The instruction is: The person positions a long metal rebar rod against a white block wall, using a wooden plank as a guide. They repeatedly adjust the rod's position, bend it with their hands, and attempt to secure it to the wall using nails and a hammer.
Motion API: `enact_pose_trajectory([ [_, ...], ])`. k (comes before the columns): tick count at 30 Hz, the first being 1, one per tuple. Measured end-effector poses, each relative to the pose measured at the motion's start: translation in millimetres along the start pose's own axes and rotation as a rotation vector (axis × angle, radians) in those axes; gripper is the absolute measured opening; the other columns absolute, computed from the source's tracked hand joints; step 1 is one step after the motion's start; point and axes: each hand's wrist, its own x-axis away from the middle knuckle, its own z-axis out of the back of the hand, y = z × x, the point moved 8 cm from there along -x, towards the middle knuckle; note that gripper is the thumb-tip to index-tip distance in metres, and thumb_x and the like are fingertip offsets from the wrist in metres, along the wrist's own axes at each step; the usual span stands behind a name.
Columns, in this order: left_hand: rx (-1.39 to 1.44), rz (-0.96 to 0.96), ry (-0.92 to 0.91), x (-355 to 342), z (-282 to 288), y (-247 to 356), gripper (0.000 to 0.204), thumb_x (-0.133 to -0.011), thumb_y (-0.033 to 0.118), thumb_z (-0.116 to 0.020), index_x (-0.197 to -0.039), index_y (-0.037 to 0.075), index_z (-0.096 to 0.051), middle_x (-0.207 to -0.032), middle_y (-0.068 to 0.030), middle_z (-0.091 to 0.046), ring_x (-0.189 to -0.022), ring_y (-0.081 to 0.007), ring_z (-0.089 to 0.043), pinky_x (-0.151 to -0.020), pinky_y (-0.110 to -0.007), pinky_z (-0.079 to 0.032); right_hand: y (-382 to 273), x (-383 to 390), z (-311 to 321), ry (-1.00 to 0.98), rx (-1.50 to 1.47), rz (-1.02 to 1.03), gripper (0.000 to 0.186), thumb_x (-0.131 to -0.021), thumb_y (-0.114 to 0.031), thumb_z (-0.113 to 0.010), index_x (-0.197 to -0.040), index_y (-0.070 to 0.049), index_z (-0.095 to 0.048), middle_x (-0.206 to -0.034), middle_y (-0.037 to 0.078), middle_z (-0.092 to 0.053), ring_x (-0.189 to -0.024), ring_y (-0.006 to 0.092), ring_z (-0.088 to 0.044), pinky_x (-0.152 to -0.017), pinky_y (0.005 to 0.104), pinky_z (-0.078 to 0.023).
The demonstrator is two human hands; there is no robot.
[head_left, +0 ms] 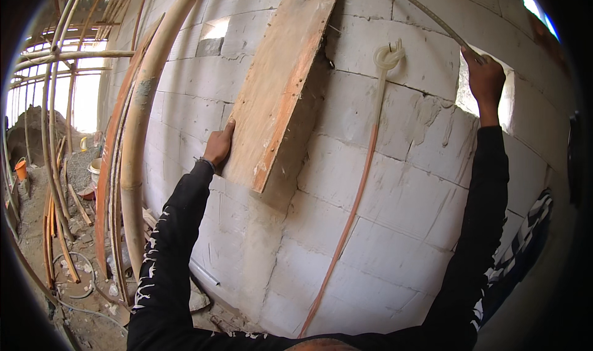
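My left hand (pixel 217 146) is closed on the left edge of a long wooden formwork board (pixel 279 73), low down; the fingers behind the edge are partly hidden. The board leans diagonally against a concrete column on the block wall and runs out of view at the top. Its right edge strip is reddish, with nail heads along it. At the upper right, my right hand (pixel 486 82) grips the lower end of a long thin grey rod (pixel 429 14), which slants up and left past the top of the picture. Behind this hand is a bright opening in the wall.
A clear and orange hose (pixel 364 190), knotted at its top, hangs on the block wall (pixel 389 227). Left of me stand a thick bamboo pole (pixel 133 159) and planks. Farther left are an orange bucket (pixel 21 169), a white bucket (pixel 95 169) and rubble.
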Motion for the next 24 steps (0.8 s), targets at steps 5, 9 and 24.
enact_pose_trajectory([
  [5,0.047,-0.003,0.038,-2.6,-5.8,-11.2,0.085,-0.096,0.067,-0.043,-0.083,-0.013,-0.068,-0.074,-0.0265,-0.067,-0.073,-0.0296,-0.064,-0.075,-0.043,-0.049,5.1,6.1,-2.3,-0.085,0.023,-0.083,0.062,-0.084,-0.057,-0.072,-0.07,0.004,-0.066,-0.06,0.016,-0.061,-0.057,0.0232,-0.057,-0.06,0.0397,-0.046],
  [9,0.047,0.001,0.008,-1.0,-3.3,-8.8,0.083,-0.097,0.066,-0.044,-0.084,-0.012,-0.069,-0.073,-0.0229,-0.068,-0.072,-0.0247,-0.063,-0.073,-0.04,-0.049,25.2,-31.6,-28.1,-0.31,-0.112,-0.205,0.056,-0.082,-0.052,-0.076,-0.074,0.003,-0.069,-0.053,0.005,-0.048,-0.054,0.0177,-0.046,-0.058,0.0377,-0.044],
  [24,0.089,-0.005,0.019,-0.8,-21.9,4.7,0.08,-0.099,0.064,-0.042,-0.09,-0.01,-0.072,-0.077,-0.0152,-0.07,-0.074,-0.0178,-0.064,-0.077,-0.032,-0.049,139.4,-92.2,-59.6,-0.133,0.073,0.085,0.061,-0.085,-0.062,-0.068,-0.095,-0.002,-0.075,-0.063,0.011,-0.06,-0.057,0.0176,-0.048,-0.061,0.0387,-0.043],
])
